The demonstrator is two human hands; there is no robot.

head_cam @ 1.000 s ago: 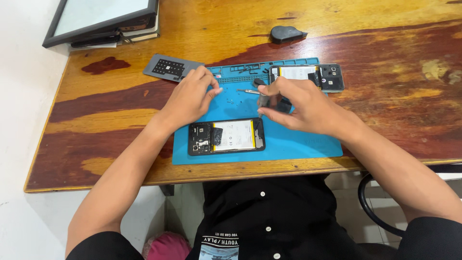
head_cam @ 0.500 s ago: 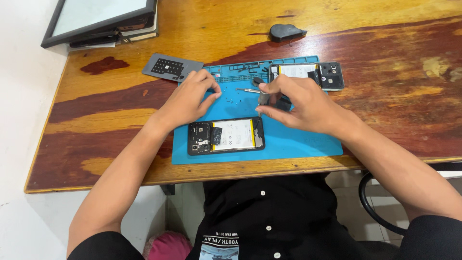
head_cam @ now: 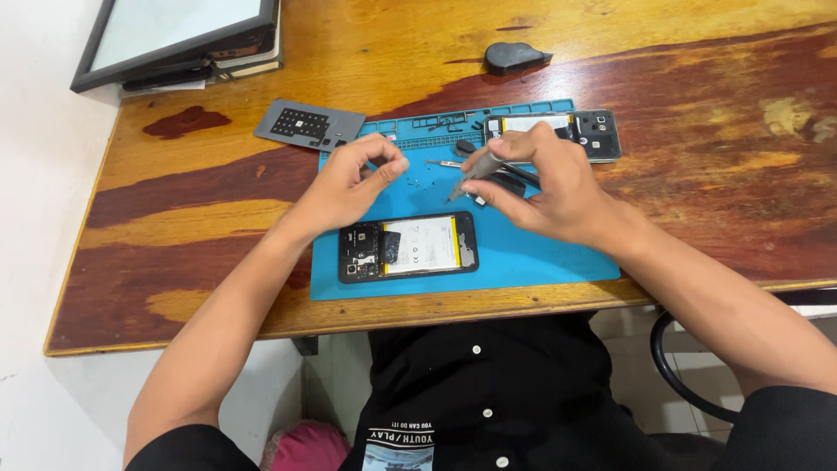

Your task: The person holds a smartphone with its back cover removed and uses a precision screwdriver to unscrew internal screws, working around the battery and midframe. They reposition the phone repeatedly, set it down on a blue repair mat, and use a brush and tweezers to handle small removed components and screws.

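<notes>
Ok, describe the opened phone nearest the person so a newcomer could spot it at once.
On the wooden table lies a blue work mat. Near its front edge, below both hands, rests the opened phone, back cover off, showing a white battery. The other opened phone sits at the mat's far right corner.

Views: one only, head-worn; no second view to overlap.
Position: above the person's chest, steep downward look over the bench [head_cam: 261, 52].
Facing: forward, away from the body; far bench edge at top, dark shirt at bottom.
Nearness: close; both forearms fill the lower frame.
Centre: blue mat [head_cam: 540, 253] under left hand [head_cam: 344, 187] and right hand [head_cam: 545, 187].
Cut off: bench's right end, past the right grip.
</notes>
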